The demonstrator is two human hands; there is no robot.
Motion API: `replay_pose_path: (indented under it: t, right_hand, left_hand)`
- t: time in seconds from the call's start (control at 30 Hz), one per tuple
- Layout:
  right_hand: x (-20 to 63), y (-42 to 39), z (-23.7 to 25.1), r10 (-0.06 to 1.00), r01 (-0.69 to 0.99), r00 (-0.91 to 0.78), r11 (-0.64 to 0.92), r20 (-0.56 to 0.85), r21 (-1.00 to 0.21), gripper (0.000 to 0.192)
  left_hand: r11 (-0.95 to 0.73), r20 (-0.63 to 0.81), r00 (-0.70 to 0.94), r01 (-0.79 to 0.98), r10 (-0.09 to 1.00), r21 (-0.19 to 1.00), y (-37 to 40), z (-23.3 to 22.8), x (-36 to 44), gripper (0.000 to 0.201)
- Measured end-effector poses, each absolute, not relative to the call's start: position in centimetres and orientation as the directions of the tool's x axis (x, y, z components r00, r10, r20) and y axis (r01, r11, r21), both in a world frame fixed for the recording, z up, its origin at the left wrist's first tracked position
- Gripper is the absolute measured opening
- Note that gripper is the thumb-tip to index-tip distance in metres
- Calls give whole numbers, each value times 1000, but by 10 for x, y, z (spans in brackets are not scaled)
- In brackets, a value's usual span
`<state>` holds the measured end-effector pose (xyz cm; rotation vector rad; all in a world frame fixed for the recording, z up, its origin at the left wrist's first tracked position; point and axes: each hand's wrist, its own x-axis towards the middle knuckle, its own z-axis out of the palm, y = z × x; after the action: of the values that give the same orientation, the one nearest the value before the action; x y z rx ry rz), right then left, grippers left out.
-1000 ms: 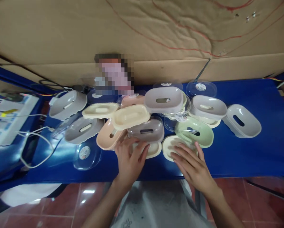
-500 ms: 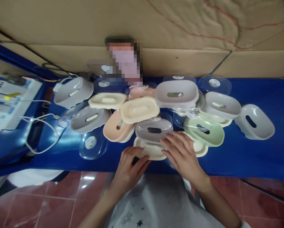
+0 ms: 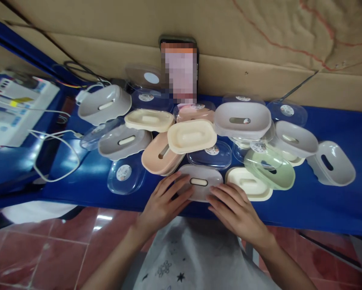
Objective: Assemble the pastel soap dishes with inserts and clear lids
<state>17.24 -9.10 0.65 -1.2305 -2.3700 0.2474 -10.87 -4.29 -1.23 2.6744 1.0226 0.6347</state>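
Note:
A grey oval soap dish [image 3: 199, 191] stands at the table's front edge, and a cream insert shows through its central slot. My left hand [image 3: 168, 197] grips its left side, fingers laid over the rim. On the opposite side my right hand [image 3: 234, 205] grips the dish, fingertips at its right end. A cream oval base [image 3: 250, 186] with a raised middle lies just beyond my right fingers. Behind the dish is a clear lid [image 3: 209, 155] with a round sticker. To the left, near my left fingers, rests a peach dish [image 3: 157, 158].
A green dish [image 3: 271, 177] and a grey dish [image 3: 335, 167] lie to the right. More dishes and clear lids crowd the back and left. A phone [image 3: 181, 72] leans on the cardboard wall [image 3: 108, 52]. White cable [image 3: 57, 179] and a power strip [image 3: 23, 112] occupy the far left.
The grey dish has come down toward me onto the cream base, whose ridge now shows in the slot. My hands have shifted onto the dish's two sides. The camera view has turned slightly.

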Motion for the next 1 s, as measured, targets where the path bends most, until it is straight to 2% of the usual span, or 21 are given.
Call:
replay_pose_path:
  t: [0.1, 0.17, 0.23, 0.43, 0.57, 0.77, 0.87, 1.0]
  right_hand:
    - [179, -75, 14, 848, 787, -397, 511, 352, -344, 41]
    - [182, -61, 17, 889, 852, -311, 417, 336, -316, 49]
    - [182, -49, 18, 911, 890, -283, 366, 301, -272, 50]
    - [174, -36, 11, 902, 871, -340, 409, 265, -273, 44]
    - [175, -35, 5, 919, 882, -343, 387, 196, -271, 50]
    - [180, -34, 7, 894, 822, -343, 434, 290, -368, 59]
    - [177, -43, 18, 877, 764, -360, 472, 317, -439, 63]
    - [167, -68, 24, 841, 698, -429, 541, 330, -469, 62]
  left_hand:
    - [-731, 346, 646, 572, 681, 371, -43, -13, -108, 33]
    - [-724, 358, 631, 559, 688, 404, -43, -12, -108, 33]
    - [-712, 361, 618, 549, 699, 439, -43, -12, -108, 34]
    - [-694, 370, 592, 547, 716, 468, -44, -14, -110, 45]
    - [-699, 367, 603, 527, 708, 483, -52, -14, -114, 36]
    - [-641, 339, 561, 523, 755, 562, -59, -14, -120, 37]
    - [-601, 319, 532, 525, 784, 603, -57, -17, -120, 53]
    - [-545, 342, 444, 493, 828, 678, -56, -24, -120, 92]
